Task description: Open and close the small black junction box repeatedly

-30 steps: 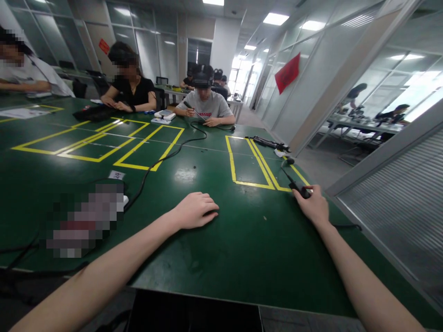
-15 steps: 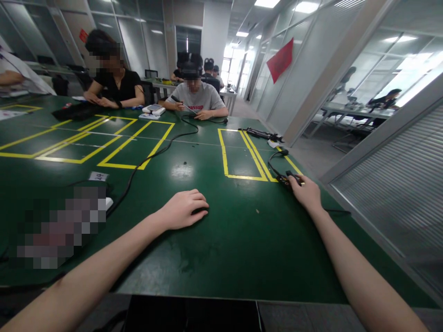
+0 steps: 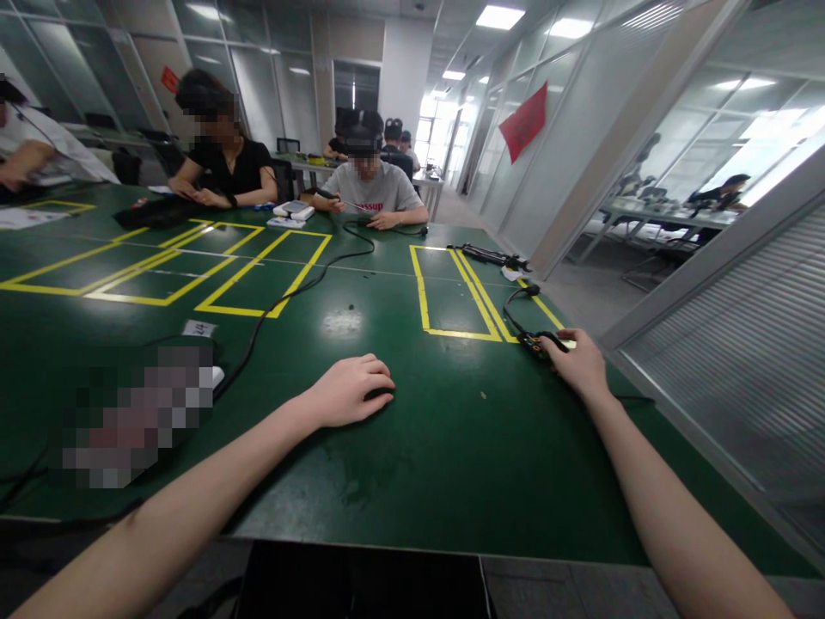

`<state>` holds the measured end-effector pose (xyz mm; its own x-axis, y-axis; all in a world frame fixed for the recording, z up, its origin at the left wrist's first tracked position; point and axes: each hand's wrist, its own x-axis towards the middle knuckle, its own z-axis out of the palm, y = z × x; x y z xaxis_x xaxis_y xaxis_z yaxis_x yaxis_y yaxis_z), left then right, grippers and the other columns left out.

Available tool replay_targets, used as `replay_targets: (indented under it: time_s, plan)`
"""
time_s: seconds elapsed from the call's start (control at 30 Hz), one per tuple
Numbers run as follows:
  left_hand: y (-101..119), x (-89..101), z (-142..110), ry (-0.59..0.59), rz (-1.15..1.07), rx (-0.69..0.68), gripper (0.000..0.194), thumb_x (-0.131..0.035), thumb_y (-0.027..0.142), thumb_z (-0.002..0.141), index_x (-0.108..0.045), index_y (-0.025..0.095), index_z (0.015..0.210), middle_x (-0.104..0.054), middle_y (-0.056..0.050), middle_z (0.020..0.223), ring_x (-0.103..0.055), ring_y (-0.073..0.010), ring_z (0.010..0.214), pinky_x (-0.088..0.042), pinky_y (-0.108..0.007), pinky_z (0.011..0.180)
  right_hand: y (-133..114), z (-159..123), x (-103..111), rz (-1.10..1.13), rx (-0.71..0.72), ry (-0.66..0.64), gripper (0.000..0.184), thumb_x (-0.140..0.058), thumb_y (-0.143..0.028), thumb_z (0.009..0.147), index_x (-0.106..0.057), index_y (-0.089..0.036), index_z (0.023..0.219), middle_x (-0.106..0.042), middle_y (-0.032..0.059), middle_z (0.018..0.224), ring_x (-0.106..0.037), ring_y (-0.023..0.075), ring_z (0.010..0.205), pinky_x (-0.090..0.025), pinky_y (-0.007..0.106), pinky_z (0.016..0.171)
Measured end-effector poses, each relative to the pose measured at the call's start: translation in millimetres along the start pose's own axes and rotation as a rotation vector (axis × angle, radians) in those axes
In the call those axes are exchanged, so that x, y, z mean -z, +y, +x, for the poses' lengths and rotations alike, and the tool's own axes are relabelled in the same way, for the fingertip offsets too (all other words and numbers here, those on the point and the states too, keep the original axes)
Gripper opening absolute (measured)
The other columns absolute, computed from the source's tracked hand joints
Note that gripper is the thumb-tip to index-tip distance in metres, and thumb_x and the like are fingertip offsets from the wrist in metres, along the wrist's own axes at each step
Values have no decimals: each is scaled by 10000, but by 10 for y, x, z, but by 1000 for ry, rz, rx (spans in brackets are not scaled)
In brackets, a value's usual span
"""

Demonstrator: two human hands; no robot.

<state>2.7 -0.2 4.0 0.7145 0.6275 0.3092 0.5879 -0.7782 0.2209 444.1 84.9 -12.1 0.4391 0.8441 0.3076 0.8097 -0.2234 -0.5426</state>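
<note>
My left hand rests on the green tabletop, fingers loosely bent and the thumb apart, with nothing seen in it. Farther right, my right hand has its thumb and fingers around a small black device with yellowish details. The hand covers part of the device, and its exact kind is unclear. From it a short black cable curves up to a black plug-like end lying on the table.
Yellow tape marks rectangles on the table. A long black cable crosses the left half, near a blurred-out object. A black folded stand-like object lies at the far right. Across the table sit people, one in grey.
The view has shifted slightly. My right hand stays on the black device, its fingers a little changed in position. My left hand keeps its place and pose on the table.
</note>
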Motion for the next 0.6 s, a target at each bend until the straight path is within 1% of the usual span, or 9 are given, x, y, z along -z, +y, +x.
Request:
replay_targets:
  time_s: [0.07, 0.1, 0.17, 0.23, 0.27, 0.33, 0.4, 0.5, 0.6]
  plan:
    - [1, -1, 2, -2, 3, 1, 191, -591, 293, 997, -748, 192, 1035, -744, -55, 1080, -677, -201, 990, -544, -313, 854, 9, 5, -1, -49, 128, 13, 403, -727, -520, 756, -719, -179, 969, -712, 150, 1101, -696, 298, 918, -549, 408, 807]
    - [2, 0, 4, -3, 5, 1, 191, -590, 294, 997, -748, 192, 1034, -744, -56, 1077, -677, -201, 990, -544, -313, 855, 12, 8, -4, -58, 174, 2, 390, -734, -534, 729, -728, -186, 907, -712, 144, 1058, -686, 309, 938, -545, 404, 791]
    - [3, 0, 6, -5, 7, 0, 196, -582, 298, 1001, -748, 198, 1034, -744, -56, 1077, -676, -199, 991, -545, -310, 857, 17, 14, -11, -50, 220, -35, 381, -719, -557, 710, -733, -196, 834, -714, 125, 949, -676, 301, 881, -531, 386, 729]
    - [3, 0, 7, -8, 10, 1, 200, -577, 299, 1003, -749, 202, 1035, -743, -56, 1082, -674, -198, 996, -545, -309, 861, 18, 21, -18, -45, 222, -57, 386, -705, -559, 702, -733, -196, 829, -707, 103, 852, -661, 282, 805, -508, 368, 679]
    - [3, 0, 7, -10, 11, 3, 200, -579, 300, 1002, -750, 202, 1034, -742, -56, 1084, -673, -200, 997, -546, -311, 863, 17, 25, -20, -50, 219, -52, 392, -711, -550, 689, -734, -193, 851, -706, 96, 835, -654, 277, 788, -499, 362, 670]
    - [2, -2, 5, -14, 11, 10, 195, -590, 300, 997, -752, 199, 1036, -740, -56, 1089, -672, -202, 1001, -547, -313, 863, 13, 34, -23, -64, 214, -18, 425, -736, -517, 656, -735, -185, 922, -715, 98, 862, -652, 277, 800, -495, 362, 682]
    - [1, -3, 4, -13, 10, 13, 192, -594, 299, 995, -752, 199, 1034, -740, -55, 1087, -672, -203, 999, -548, -314, 861, 10, 47, -20, -64, 196, 23, 460, -744, -498, 651, -732, -173, 976, -727, 119, 918, -659, 289, 844, -504, 375, 717]
    - [1, -3, 3, -6, 6, 7, 199, -585, 306, 1000, -752, 202, 1031, -741, -55, 1083, -671, -199, 992, -549, -312, 863, 22, 69, -1, -54, 137, 74, 437, -713, -498, 703, -736, -152, 969, -734, 155, 955, -672, 311, 888, -517, 402, 760]
    - [2, 3, 3, -5, -3, 6, 206, -582, 310, 1002, -752, 199, 1035, -740, -58, 1087, -670, -200, 996, -550, -310, 867, 79, 90, 29, -74, 113, 143, 426, -698, -480, 737, -744, -140, 989, -736, 179, 1000, -681, 334, 933, -525, 424, 791]
